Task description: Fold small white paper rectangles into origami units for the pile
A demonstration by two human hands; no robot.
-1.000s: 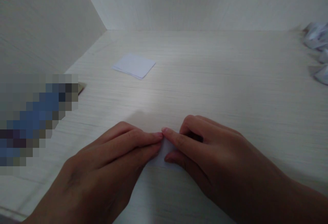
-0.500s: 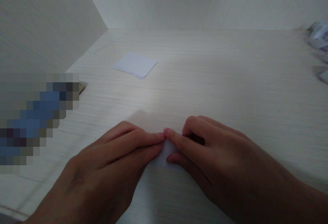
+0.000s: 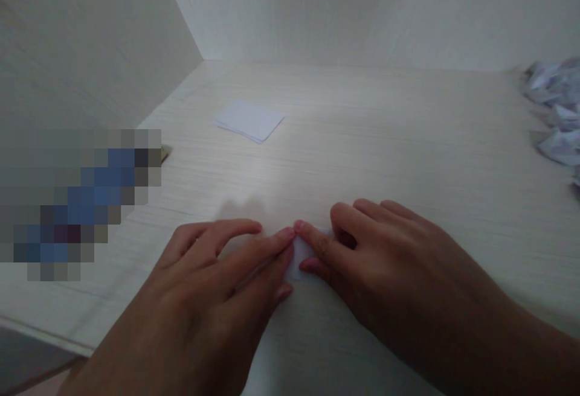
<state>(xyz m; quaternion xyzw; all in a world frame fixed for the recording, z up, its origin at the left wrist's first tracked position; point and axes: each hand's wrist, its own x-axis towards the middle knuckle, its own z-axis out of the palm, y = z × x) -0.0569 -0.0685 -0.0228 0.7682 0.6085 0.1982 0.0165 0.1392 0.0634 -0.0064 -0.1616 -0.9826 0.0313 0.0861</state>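
Note:
A small piece of white paper [image 3: 299, 259] lies flat on the pale table between my hands, mostly covered by them. My left hand [image 3: 208, 281] presses its index finger and thumb side on the paper's left part, while another finger is lifted and bent away. My right hand [image 3: 376, 263] holds the right part, index fingertip on the far edge and thumb on the near part, with the other fingers curled. Both index fingertips meet at the far edge of the paper. Whether the paper is folded I cannot tell.
A small stack of white paper sheets [image 3: 250, 120] lies beyond my hands, left of centre. Several crumpled papers [image 3: 559, 88] sit at the far right. Upright panels [image 3: 353, 15] border the table at the back and left. A pixelated patch [image 3: 95, 197] hides the left side.
My left hand's fingers have spread, one lifting off to the left and the thumb tip now showing nearer me. The view has shifted right, showing more crumpled paper.

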